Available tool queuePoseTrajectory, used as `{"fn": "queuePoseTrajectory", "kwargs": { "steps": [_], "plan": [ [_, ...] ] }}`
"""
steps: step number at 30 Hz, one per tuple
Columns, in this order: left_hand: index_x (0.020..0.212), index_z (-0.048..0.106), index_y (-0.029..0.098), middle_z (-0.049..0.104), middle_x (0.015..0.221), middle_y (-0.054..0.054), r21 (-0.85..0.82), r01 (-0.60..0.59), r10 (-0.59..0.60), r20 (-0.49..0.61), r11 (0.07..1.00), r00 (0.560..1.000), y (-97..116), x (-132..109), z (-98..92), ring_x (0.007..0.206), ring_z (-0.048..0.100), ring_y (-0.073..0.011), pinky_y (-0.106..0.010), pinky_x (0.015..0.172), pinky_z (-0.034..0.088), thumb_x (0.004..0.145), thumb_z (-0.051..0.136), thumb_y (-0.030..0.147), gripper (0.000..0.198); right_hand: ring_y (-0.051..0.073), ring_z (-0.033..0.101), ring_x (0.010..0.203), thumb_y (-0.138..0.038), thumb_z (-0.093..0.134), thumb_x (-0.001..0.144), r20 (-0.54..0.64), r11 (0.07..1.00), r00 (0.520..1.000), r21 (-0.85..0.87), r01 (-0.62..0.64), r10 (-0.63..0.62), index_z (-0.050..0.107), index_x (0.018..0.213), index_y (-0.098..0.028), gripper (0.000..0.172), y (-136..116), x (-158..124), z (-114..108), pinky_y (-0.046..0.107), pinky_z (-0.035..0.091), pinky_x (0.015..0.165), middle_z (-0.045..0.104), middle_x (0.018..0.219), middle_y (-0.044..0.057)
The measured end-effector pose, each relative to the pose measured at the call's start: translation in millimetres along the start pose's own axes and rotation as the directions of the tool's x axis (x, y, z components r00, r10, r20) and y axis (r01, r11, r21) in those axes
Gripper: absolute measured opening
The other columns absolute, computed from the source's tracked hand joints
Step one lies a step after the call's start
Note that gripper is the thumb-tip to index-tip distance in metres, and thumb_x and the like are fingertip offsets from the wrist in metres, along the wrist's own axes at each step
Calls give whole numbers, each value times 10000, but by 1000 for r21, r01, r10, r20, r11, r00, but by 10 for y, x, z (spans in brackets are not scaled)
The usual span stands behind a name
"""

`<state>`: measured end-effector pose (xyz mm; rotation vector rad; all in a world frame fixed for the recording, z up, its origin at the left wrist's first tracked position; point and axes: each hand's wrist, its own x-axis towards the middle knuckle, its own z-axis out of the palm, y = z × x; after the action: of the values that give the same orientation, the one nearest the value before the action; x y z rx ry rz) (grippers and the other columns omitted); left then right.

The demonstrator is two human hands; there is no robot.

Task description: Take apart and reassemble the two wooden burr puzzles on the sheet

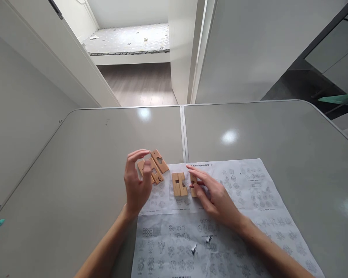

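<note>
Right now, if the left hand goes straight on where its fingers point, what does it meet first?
Probably the farthest notched wooden block, close to the left hand; depth is unclear, so they may touch.

I see a slanted row of notched wooden pcs [157, 173], one w/ black mark [159, 178], at sheet's [162, 216] top L corner; straight pair [180, 190], touching, on it; single pc [193, 192] just R of pair, partly hidden
</note>
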<state>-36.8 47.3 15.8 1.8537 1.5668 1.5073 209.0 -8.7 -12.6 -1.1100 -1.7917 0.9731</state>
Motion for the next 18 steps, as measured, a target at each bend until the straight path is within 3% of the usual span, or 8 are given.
{"fn": "queuePoseTrajectory", "kwargs": {
  "steps": [4, 7, 10, 12, 14, 16, 18],
  "plan": [
    [1144, 672, 214, 715, 1198, -77, -40, 233, -235, -72, 972, 969, -198, 128, -66, 1153, 679, -222, -374, 1056, 524, 1049, 559, 317, 180, 283, 635, 1412, -186, 456, 1095, -64, 999, 998, -17, -27, 26, 562, 1480, -294, 413, 19, 0, -17, 475, 631, 1070, 575, 1618, 108],
    [1117, 669, 202, 727, 1149, -75, -90, 373, -378, -41, 923, 925, -275, 158, -61, 1080, 686, -213, -335, 971, 532, 1034, 570, 372, 214, 275, 659, 1366, -172, 438, 1086, -119, 996, 993, -87, -20, 10, 605, 1409, -273, 377, 0, 21, -30, 439, 629, 1028, 654, 1520, 111],
    [1107, 668, 202, 724, 1153, -72, -126, 435, -438, 1, 892, 899, -281, 143, -31, 1083, 680, -213, -310, 932, 527, 1021, 585, 401, 232, 250, 747, 1079, -202, 447, 1079, -287, 974, 957, -200, -104, 44, 674, 1230, -245, 277, -23, 47, -47, 379, 637, 848, 744, 1304, 109],
    [1104, 669, 209, 719, 1156, -65, -136, 451, -455, 1, 882, 891, -258, 123, -12, 1068, 675, -206, -297, 909, 522, 1025, 583, 409, 232, 197, 694, 770, -260, 477, 1076, -381, 949, 920, -248, -195, 89, 682, 1108, -231, 209, -28, 53, -61, 331, 586, 654, 746, 1180, 100],
    [1101, 668, 215, 714, 1152, -60, -139, 469, -474, -2, 872, 881, -231, 105, 1, 1017, 670, -198, -288, 860, 520, 1028, 581, 419, 234, 159, 574, 599, -331, 508, 1082, -417, 928, 898, -263, -265, 138, 654, 1015, -229, 190, -24, 45, -72, 302, 508, 549, 724, 985, 59],
    [1100, 663, 217, 710, 1153, -60, -148, 486, -492, -10, 862, 870, -211, 96, 7, 982, 665, -195, -286, 828, 516, 1024, 583, 427, 237, 148, 518, 539, -380, 515, 1095, -384, 926, 903, -233, -296, 192, 601, 972, -242, 204, -15, 26, -72, 277, 455, 511, 650, 775, -6],
    [1098, 656, 218, 708, 1159, -61, -162, 495, -504, -18, 854, 864, -203, 95, 8, 993, 665, -198, -290, 844, 517, 1021, 581, 432, 239, 141, 498, 509, -388, 511, 1106, -281, 943, 935, -187, -274, 216, 560, 990, -253, 185, -9, 3, -62, 258, 419, 491, 594, 672, -49]
  ]
}}
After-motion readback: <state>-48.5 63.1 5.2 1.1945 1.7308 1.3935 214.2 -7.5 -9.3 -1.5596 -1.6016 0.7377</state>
